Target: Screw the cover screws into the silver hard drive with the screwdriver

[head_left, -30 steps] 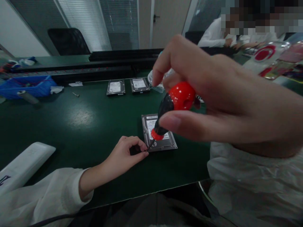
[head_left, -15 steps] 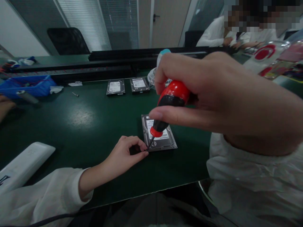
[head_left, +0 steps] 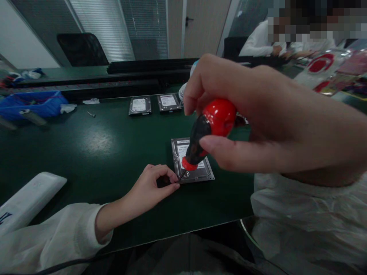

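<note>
A hard drive lies label up on the green table in front of me. My right hand holds a red-and-black screwdriver at a slant over the drive, its thumb on the handle and its forefinger arched above. The screwdriver's thin shaft points down to the drive's near left corner. At that same corner, my left hand has thumb and forefinger pinched together beside the tip. Whatever lies between those fingertips is too small to make out.
Two more hard drives stand farther back, near a white fan-like object partly hidden by my right hand. At left are a blue bin, a small screw-like piece and a white case. People sit at the back right.
My right hand has loosened and rolled around the screwdriver handle, which now leans more to the right. My left hand and the drive have stayed put. Another person's hand has left the left edge.
</note>
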Tool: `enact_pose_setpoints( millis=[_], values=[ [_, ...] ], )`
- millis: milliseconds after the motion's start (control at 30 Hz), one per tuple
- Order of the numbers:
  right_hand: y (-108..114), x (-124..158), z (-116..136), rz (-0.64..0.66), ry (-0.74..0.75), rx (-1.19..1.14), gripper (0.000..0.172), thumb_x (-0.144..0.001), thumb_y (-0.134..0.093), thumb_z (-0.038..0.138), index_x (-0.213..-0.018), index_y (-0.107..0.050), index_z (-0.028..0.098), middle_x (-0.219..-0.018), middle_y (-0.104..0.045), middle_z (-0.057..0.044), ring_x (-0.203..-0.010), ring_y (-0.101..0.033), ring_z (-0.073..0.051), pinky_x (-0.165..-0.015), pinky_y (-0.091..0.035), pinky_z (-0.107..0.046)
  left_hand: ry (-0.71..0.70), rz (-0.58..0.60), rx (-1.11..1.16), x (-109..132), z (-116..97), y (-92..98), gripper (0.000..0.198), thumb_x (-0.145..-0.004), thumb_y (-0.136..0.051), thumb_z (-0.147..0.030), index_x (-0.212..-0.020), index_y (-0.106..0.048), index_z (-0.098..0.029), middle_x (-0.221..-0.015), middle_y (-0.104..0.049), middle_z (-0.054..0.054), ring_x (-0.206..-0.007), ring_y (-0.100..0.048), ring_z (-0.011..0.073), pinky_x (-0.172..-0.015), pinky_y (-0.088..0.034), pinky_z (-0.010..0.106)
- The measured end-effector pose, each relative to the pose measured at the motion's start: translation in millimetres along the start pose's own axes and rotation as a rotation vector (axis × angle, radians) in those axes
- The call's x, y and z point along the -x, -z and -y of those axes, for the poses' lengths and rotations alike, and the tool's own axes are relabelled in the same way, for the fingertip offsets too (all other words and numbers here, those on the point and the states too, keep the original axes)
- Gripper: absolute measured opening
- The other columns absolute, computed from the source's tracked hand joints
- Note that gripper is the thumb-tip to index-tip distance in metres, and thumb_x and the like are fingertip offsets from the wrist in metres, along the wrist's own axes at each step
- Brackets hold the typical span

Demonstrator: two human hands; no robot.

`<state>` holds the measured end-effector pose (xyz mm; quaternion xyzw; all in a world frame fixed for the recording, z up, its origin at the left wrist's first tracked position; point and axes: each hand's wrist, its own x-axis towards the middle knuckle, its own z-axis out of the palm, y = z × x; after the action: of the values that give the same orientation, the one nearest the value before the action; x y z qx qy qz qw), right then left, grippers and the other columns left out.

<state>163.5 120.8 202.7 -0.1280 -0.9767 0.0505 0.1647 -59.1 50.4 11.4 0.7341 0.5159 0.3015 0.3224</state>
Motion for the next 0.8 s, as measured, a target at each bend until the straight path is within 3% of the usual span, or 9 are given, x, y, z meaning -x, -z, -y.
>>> enact_pose_setpoints(
  millis=[67,133,233,400,500,700,800],
  values=[
    [0.4,-0.7,1.5,0.004,0.022,-0.068,0.020,-0.092,-0.053,0.029,-0.107,-0.048,0.016,-0.086,-0.043,0.005,-0.070,-0.038,-0.007,-0.064,-0.032,-0.029,-0.013,-0.018,0.030,0.6,2.9,-1.6,0.008,-0.089,-0.071,-0.029,-0.085,-0.071,-0.023,-0.088,-0.075,-0.001,-0.085,-0.066,0.0197,-0.087,-0.044,0.037],
    [0.1,-2.0,2.0,-0.016,-0.001,-0.051,0.020,-0.099,-0.051,0.038,-0.101,-0.048,0.018,-0.077,-0.039,0.007,-0.064,-0.035,-0.007,-0.062,-0.030,-0.030,-0.007,-0.012,0.044,0.4,2.9,-1.7,0.008,-0.090,-0.071,-0.029,-0.085,-0.070,-0.023,-0.088,-0.075,-0.001,-0.084,-0.066,0.0192,-0.087,-0.045,0.037],
    [-0.9,-2.6,-0.1,-0.039,-0.007,0.067,0.040,-0.104,-0.044,0.056,-0.093,-0.051,0.018,-0.072,-0.036,0.007,-0.060,-0.029,-0.008,-0.061,-0.026,-0.032,0.020,0.018,0.011,-1.1,-1.3,0.5,0.008,-0.088,-0.073,-0.028,-0.082,-0.069,-0.023,-0.084,-0.073,-0.002,-0.080,-0.064,0.0185,-0.086,-0.043,0.037],
    [0.8,1.4,-2.7,-0.019,0.007,0.059,0.023,-0.103,-0.047,0.039,-0.104,-0.051,0.017,-0.086,-0.044,0.006,-0.068,-0.032,-0.007,-0.071,-0.034,-0.029,0.023,0.022,0.000,-1.3,-3.4,2.1,0.007,-0.088,-0.072,-0.028,-0.084,-0.069,-0.023,-0.085,-0.073,-0.002,-0.082,-0.064,0.0191,-0.086,-0.041,0.037],
    [2.7,1.5,-0.8,-0.022,0.005,-0.030,0.029,-0.100,-0.042,0.041,-0.109,-0.051,0.015,-0.096,-0.048,0.004,-0.076,-0.037,-0.007,-0.072,-0.036,-0.029,0.014,0.010,-0.002,-0.4,-1.7,1.1,0.007,-0.088,-0.071,-0.029,-0.084,-0.070,-0.023,-0.085,-0.073,-0.003,-0.083,-0.064,0.0191,-0.085,-0.040,0.037],
    [0.4,1.3,-4.1,-0.017,-0.063,0.006,0.033,-0.106,-0.038,0.047,-0.108,-0.051,0.017,-0.076,-0.040,0.009,-0.064,-0.037,-0.005,-0.067,-0.036,-0.027,0.027,0.027,-0.006,-1.3,-3.7,1.2,0.007,-0.087,-0.072,-0.028,-0.083,-0.069,-0.023,-0.083,-0.072,-0.003,-0.081,-0.062,0.0186,-0.085,-0.039,0.037],
    [0.2,3.2,-6.8,-0.023,-0.058,0.055,0.025,-0.104,-0.041,0.039,-0.107,-0.050,0.016,-0.087,-0.046,0.007,-0.067,-0.037,-0.005,-0.071,-0.038,-0.027,0.035,0.032,-0.007,-1.2,-2.7,0.8,0.008,-0.087,-0.072,-0.028,-0.083,-0.069,-0.023,-0.084,-0.072,-0.003,-0.081,-0.062,0.0186,-0.085,-0.039,0.037]
  ],
)
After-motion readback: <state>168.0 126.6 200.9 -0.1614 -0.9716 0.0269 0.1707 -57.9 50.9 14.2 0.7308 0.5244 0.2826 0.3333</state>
